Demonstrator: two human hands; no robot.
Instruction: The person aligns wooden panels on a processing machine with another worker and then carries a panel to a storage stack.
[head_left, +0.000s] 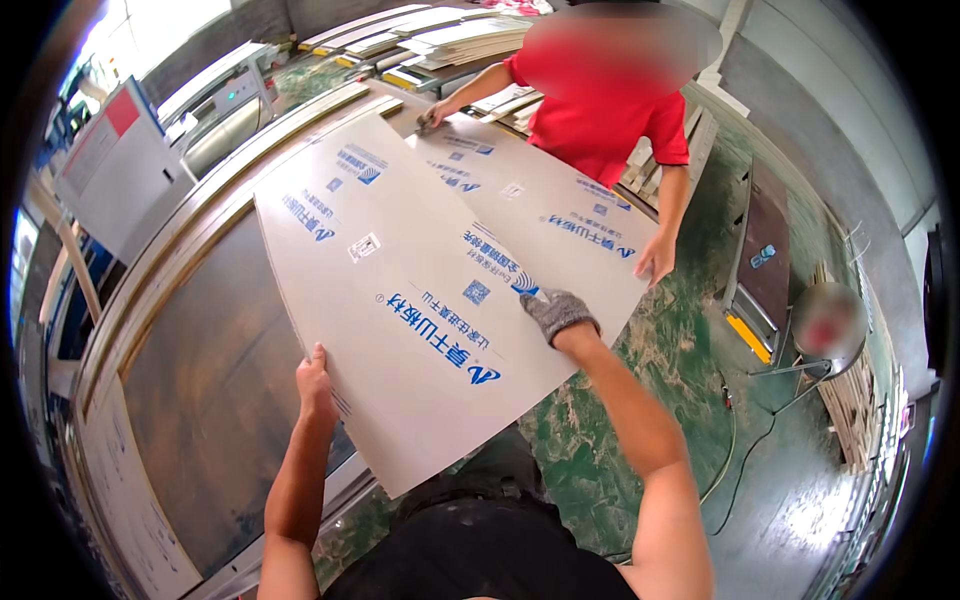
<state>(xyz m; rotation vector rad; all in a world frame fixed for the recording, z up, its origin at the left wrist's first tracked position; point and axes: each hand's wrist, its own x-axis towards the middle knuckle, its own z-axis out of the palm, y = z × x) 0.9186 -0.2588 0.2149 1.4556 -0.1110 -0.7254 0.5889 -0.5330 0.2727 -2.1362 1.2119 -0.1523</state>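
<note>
A large white panel with blue print spans the space before me, tilted, its near corner by my waist. My bare left hand is closed on its left edge, thumb on top and fingers hidden below. My right hand, in a grey glove, grips its right edge, fingertips on the printed face. Partly under that edge lies a second white panel. A co-worker in a red shirt stands across from me, one hand at that panel's right corner and a gloved hand at its far left corner.
A brown-topped work table with a pale frame runs along my left. Beyond it stands a white machine cabinet. Stacked boards lie at the back. On the right are a dark cart, a hose and a dusty green floor.
</note>
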